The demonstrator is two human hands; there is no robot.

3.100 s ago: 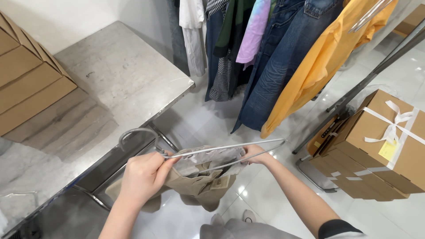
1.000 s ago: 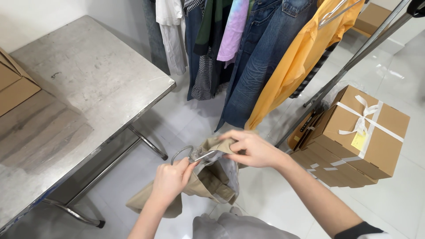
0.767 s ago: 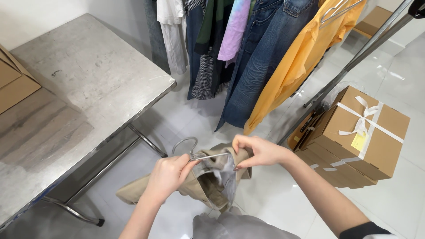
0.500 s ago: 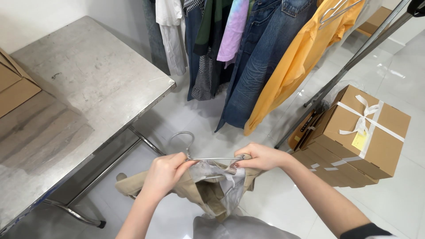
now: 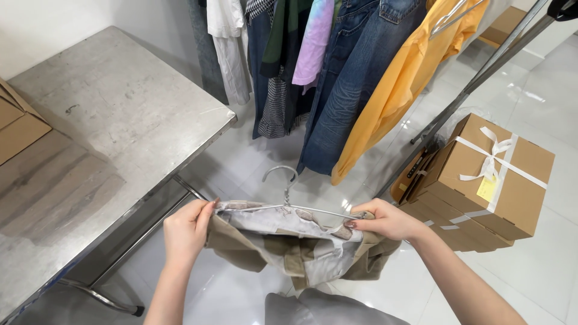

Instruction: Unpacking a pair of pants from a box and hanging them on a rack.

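the khaki trousers (image 5: pixel 289 253) hang at waist height between the two hands, their waistband stretched along the bar of a metal hanger (image 5: pixel 289 204) whose hook stands up in the middle. the cloth looks soft and limp, a light load i'd judge, and it sags in folds below the bar with the pale lining turned out at the top. it will not hold a shape by itself, so the sound places to grip are the two ends of the waistband where it meets the hanger, not the loose legs. the wire looks thin and smooth and probably flexes a little; cloth could slide along it if one end dips.

the left hand (image 5: pixel 186 232) is clenched on the left end of the waistband and hanger, fingers wrapped over the fabric. the right hand (image 5: pixel 385 219) pinches the right end, thumb and fingertips closed on cloth and wire together.

to the left, just beside the left hand, runs the sharp edge of a steel table (image 5: pixel 120 138), with cardboard sheets (image 5: pixel 18 120) at its far side. ahead hangs a rack of clothes (image 5: pixel 337 72), jeans and a yellow garment nearest. right of the right hand sits a stack of tied cardboard boxes (image 5: pixel 487 174). the white tiled floor (image 5: pixel 241 162) between the table and the boxes gives open room.
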